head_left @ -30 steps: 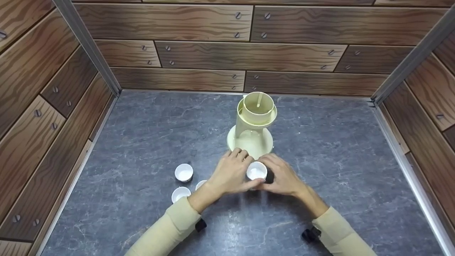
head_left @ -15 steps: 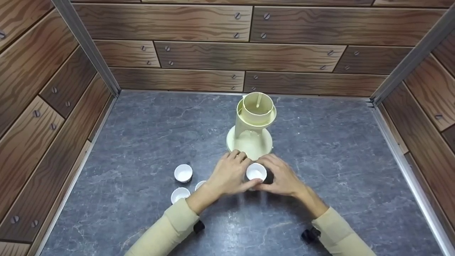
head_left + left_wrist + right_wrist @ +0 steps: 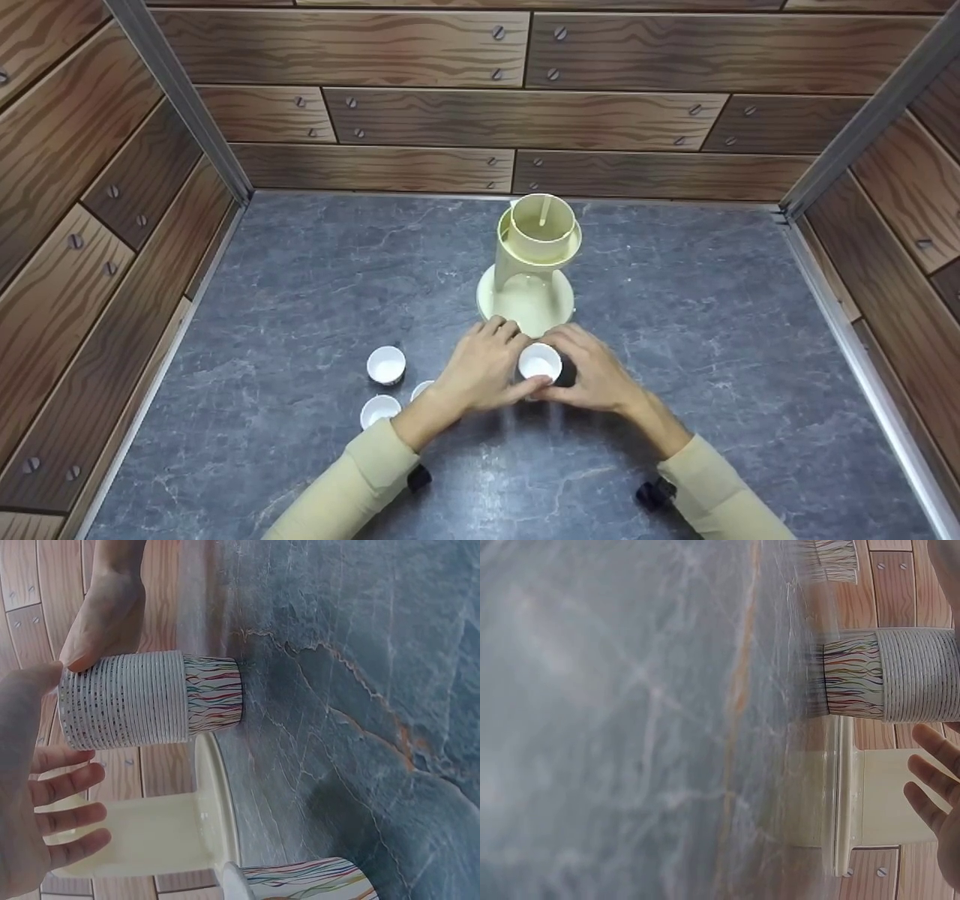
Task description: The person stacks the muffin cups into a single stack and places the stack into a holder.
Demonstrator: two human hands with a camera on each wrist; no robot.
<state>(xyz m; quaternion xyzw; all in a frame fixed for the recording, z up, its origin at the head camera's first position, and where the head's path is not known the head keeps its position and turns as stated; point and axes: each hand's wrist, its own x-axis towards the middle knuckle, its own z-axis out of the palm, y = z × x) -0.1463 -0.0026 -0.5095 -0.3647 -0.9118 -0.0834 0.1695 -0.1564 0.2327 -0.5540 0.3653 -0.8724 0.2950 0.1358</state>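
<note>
A tall stack of paper cups [image 3: 142, 701] with colourful wavy lines stands upright on the table, its white top cup [image 3: 540, 363] open upward. My left hand [image 3: 486, 367] holds the stack near its top from the left, thumb on the near side and index finger on the far side. From the right my right hand [image 3: 592, 371] grips the same top part, its thumb meeting the left thumb in front. The other fingers of both hands fan out past the stack, as the left wrist view shows. Right behind the hands stands a cream cylindrical holder [image 3: 529, 300] with a round base.
Left of the stack are three loose paper cups: one farther back [image 3: 386, 365], one nearer [image 3: 380, 411], and one partly hidden by the left forearm [image 3: 421, 388]. Wood-patterned walls [image 3: 420, 116] with metal edges enclose the dark marbled tabletop [image 3: 712, 337] behind and on both sides.
</note>
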